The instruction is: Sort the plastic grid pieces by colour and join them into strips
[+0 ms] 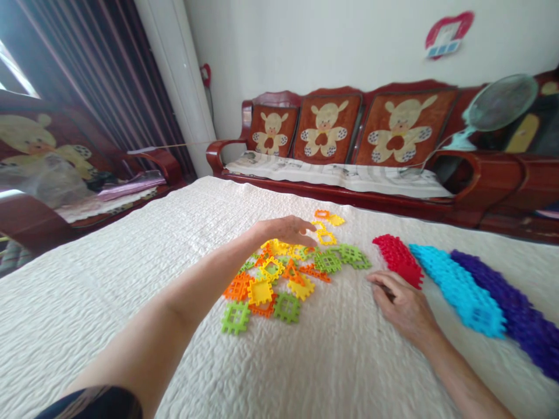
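My left hand (286, 229) hovers over the far side of a mixed pile of plastic interlocking building pieces, fingers stretched and thumb apart, with nothing visible in it. Just beyond its fingertips lie yellow frame pieces (326, 238). The pile beneath holds green squares (286, 307), yellow squares (261, 291), orange squares (238, 287) and an orange triangle (292, 272). My right hand (402, 302) rests on the cloth with loosely bent fingers and a gap at the thumb; no piece shows in it. Close beside it is a row of red pieces (398, 260).
Light blue pieces (458, 291) and purple pieces (506, 308) lie in long rows at the right. A white quilted cover (131, 267) spreads under everything. Behind stand a wooden sofa (305, 183) with bear cushions (325, 125) and a fan (502, 103).
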Available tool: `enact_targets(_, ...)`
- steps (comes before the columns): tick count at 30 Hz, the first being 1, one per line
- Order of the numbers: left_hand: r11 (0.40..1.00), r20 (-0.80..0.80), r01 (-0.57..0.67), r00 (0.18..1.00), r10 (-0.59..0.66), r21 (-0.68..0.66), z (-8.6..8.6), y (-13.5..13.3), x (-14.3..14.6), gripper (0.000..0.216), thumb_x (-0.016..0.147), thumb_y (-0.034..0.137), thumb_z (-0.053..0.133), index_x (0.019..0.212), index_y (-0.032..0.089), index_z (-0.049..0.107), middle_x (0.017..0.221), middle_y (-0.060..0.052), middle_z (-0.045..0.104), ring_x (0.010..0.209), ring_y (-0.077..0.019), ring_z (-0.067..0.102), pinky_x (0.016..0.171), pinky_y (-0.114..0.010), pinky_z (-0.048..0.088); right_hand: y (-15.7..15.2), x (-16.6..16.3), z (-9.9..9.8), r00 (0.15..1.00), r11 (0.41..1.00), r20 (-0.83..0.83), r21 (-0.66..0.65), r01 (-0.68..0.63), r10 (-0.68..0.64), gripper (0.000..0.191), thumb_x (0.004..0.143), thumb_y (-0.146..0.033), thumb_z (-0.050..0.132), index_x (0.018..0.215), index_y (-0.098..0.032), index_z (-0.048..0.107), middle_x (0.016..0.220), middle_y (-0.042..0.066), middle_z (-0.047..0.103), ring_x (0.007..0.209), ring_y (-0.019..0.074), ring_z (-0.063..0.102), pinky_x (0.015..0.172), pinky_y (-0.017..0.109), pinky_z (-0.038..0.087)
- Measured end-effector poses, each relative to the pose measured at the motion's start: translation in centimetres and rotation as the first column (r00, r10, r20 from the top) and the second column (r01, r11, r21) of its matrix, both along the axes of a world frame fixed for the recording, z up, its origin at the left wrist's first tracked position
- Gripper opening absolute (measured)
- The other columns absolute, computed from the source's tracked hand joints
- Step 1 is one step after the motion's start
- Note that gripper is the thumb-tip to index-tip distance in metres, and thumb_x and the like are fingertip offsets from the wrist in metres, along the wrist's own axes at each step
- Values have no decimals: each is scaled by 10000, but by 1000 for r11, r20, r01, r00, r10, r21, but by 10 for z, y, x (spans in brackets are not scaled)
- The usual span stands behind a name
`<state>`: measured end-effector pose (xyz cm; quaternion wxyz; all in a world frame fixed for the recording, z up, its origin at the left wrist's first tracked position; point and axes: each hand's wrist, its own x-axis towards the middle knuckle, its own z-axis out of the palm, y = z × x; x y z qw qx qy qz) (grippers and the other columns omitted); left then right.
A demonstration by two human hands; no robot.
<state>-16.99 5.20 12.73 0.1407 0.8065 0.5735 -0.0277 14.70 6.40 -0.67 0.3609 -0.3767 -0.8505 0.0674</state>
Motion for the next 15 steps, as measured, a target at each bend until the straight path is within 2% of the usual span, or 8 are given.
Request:
enact_targets(3, 993, -66, -93, 993, 97, 69, 6, -16, -21, 464, 837, 487, 490, 1218, 238, 584, 1156, -58, 654, 1021, -192, 591, 898, -306, 450, 1, 0, 0, 1000, 1000, -1, -5, -4, 4, 214, 805, -281, 466, 900, -227, 650, 945, 48, 688, 840, 194, 655, 791, 315, 519)
enact_targets(6, 976, -212, -207, 953, 217, 67, 4, -44, -51, 428, 774, 436, 581, 1134, 210, 632, 1085, -74, 669, 1025, -218, 584, 905, -326, 445, 1, -2, -1, 1000, 1000, -1, 8, -5, 5, 224, 814, -271, 454, 906, -209, 649, 938, 58, 685, 838, 195, 651, 799, 320, 516)
enact_targets(10, 947, -282, -322, 908, 310, 4, -12, -79, -79, 460, 722, 461, 616, 1120, 233, 639, 1047, -65, 682, 1034, -237, 582, 884, -332, 454, 1, -2, -3, 999, 999, 32, 54, 3, -5, 230, 813, -244, 439, 900, -187, 643, 938, 80, 677, 881, 209, 638, 842, 348, 501)
enact_targets(13, 935, -269, -352, 904, 333, -25, -26, -94, -81, 388, 713, 443, 612, 1041, 246, 679, 1023, -55, 695, 992, -226, 599, 846, -306, 463, 2, -2, -2, 998, 998, 59, 59, 24, -27, 241, 806, -223, 420, 899, -180, 638, 940, 89, 673, 894, 214, 627, 855, 363, 493)
enact_targets(15, 927, -216, -375, 907, 362, -21, -33, -98, -77, 334, 706, 400, 601, 963, 215, 709, 937, -71, 710, 917, -226, 618, 798, -299, 472, -1, -6, 0, 995, 997, 64, 30, 77, -79, 245, 783, -216, 418, 882, -175, 639, 916, 94, 672, 859, 220, 627, 830, 374, 500)
